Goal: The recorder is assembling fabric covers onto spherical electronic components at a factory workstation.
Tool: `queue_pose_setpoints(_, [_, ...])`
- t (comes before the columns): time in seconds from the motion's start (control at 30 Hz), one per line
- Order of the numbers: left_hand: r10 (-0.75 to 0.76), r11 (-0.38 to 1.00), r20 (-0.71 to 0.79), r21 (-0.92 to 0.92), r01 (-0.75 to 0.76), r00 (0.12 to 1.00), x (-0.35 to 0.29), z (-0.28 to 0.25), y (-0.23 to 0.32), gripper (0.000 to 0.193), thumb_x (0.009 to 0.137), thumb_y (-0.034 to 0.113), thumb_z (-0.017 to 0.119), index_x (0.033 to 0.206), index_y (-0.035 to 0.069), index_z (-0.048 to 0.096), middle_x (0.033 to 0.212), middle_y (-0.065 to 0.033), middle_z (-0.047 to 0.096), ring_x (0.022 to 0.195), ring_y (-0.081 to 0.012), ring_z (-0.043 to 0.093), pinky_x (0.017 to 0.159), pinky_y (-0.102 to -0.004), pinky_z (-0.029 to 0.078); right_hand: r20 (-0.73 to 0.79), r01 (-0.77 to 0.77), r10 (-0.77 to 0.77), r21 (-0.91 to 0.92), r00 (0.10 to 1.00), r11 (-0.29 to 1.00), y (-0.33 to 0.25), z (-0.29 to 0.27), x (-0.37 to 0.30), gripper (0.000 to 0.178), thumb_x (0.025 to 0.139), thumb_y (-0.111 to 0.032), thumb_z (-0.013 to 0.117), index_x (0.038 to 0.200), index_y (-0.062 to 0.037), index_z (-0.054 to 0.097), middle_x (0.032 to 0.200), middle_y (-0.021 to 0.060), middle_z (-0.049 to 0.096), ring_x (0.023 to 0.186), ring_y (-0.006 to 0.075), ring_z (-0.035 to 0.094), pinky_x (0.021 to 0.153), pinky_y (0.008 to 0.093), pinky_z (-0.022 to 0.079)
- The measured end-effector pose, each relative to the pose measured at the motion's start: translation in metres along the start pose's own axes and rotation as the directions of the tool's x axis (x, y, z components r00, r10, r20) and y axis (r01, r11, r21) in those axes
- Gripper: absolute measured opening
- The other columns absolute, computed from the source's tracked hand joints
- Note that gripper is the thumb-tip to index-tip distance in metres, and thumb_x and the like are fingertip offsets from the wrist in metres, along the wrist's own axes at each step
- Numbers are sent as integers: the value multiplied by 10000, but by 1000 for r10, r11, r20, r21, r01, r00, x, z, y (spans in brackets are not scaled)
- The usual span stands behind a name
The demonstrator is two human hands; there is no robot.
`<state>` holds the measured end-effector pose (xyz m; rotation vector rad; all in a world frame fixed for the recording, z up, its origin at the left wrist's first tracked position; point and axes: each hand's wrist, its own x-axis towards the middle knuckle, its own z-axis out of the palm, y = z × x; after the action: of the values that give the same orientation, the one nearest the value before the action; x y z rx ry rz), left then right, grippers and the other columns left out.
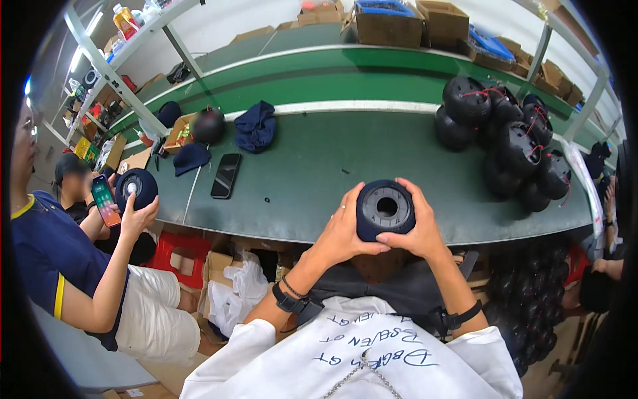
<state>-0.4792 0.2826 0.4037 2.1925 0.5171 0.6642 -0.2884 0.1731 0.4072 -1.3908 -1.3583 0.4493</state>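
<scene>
Between both my hands is a round housing [403, 211], wrapped in dark navy fabric, with a black ridged ring and a dark round hole facing up. My left hand [344, 229] grips its left side, thumb along the lower edge. From the right, my right hand [423, 225] wraps around it, its thumb near the left one. The housing is held over the table's near edge. On the green table [319, 179] lie a black smartphone [226, 176] and a tiny dark ring [267, 199], left of my hands.
Black round housings with red wires [522, 143] are piled at the right. Navy fabric pieces [256, 126] and a black ball [208, 125] sit at the back left. A co-worker [80, 279] at the left holds a navy-covered housing [136, 189]. Cardboard boxes [389, 26] line the far shelf.
</scene>
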Motion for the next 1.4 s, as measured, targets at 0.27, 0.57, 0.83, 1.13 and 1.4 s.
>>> queue_pose_setpoints(0.27, [-32,969,-4,-245,30,999,5,-5,0,909,883,255,732,1598,-26,245,1632,-230,309,1520,-346,312,1243,-428,245,-23,-112,116,134,993,985,-4,-7,5,839,836,-303,802,1497,38,414,1399,243,558,1310,357,567,1134,428,414])
queue_pose_setpoints(0.57, [-43,964,-225,-267,-19,973,32,17,5,444,975,48,390,1368,-68,562,1400,-259,577,1287,-393,585,1115,-417,429,-116,-66,75,79,990,995,-1,10,17,414,986,-52,390,1317,84,598,1337,269,612,1244,378,613,1081,399,446])
queue_pose_setpoints(0.83, [-79,966,-196,-256,27,978,33,11,11,447,970,49,387,1358,-74,571,1397,-265,583,1301,-388,578,1120,-411,421,-88,-96,101,60,991,994,-4,8,20,405,986,-46,392,1311,89,592,1333,274,607,1240,396,609,1076,405,447])
queue_pose_setpoints(1.13, [-63,966,-165,-259,18,984,33,8,12,450,986,56,389,1391,-63,546,1437,-249,554,1339,-378,545,1146,-408,393,-40,-129,132,65,990,990,-10,3,21,408,1027,-104,402,1347,88,568,1374,276,584,1291,405,573,1114,409,416])
queue_pose_setpoints(1.4, [-368,929,81,-13,370,926,13,-26,43,490,1082,171,378,1528,-29,399,1489,-237,479,1438,-361,413,1214,-414,282,148,-536,599,-316,787,782,-58,-36,18,627,1098,-406,420,1505,70,411,1541,296,429,1436,413,427,1169,454,356])
